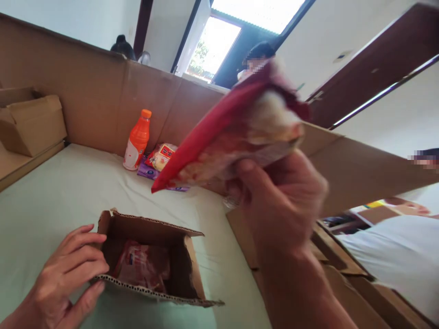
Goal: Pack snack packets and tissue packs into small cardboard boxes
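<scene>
The right hand (281,201) grips a red packet (233,132), centre frame, slanting down-left above the box (144,224) that the left hand (68,269) clasps.

Your right hand (284,205) and the red packet (222,132) it grips are smeared into blur, print unreadable. The wrapped packet (142,269) in the near carton (192,274) is half hidden by its wall; your left hand (65,278) is cut off past the wrist at the bottom edge
</scene>
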`<action>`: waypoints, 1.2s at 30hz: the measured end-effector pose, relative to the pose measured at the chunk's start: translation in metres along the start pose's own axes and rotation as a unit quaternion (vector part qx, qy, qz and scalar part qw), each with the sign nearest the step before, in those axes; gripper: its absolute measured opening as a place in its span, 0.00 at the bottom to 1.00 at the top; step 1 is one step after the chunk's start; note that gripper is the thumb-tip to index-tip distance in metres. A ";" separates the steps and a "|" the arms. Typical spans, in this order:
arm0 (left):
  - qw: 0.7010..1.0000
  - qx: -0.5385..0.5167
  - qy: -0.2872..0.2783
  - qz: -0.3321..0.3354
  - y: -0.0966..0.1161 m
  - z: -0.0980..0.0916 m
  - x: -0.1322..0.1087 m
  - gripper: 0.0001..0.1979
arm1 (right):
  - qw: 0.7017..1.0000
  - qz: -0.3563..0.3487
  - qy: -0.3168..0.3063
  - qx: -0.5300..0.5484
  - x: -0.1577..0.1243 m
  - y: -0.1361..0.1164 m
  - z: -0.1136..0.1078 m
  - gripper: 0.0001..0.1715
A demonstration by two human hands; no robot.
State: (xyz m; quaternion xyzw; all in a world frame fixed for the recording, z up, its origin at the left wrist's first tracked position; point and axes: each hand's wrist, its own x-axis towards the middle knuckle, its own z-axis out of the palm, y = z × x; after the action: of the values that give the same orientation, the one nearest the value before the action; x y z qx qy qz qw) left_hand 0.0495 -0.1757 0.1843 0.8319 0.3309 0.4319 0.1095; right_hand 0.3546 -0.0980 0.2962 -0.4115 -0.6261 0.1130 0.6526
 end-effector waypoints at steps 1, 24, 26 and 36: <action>1.000 -0.001 0.002 0.004 0.000 0.000 0.001 0.14 | 1.000 -0.008 -0.006 0.002 -0.008 -0.017 -0.001 0.08; 0.999 -0.009 0.031 -0.017 0.000 -0.001 -0.007 0.10 | 0.595 -0.044 -0.746 -0.297 -0.069 -0.009 0.067 0.16; 0.997 0.004 0.060 -0.050 0.000 0.003 -0.016 0.12 | 0.660 -0.033 -0.711 -0.240 -0.064 -0.012 0.050 0.17; 0.994 0.013 0.075 -0.083 -0.003 0.031 -0.031 0.27 | 0.844 0.010 -0.488 -0.222 -0.070 0.002 -0.007 0.26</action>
State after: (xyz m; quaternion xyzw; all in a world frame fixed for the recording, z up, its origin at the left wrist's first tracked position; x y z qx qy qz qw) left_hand 0.0602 -0.1904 0.1437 0.7683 0.4119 0.4777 0.1090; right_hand 0.3480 -0.1455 0.2453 -0.4432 -0.8681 0.1635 0.1526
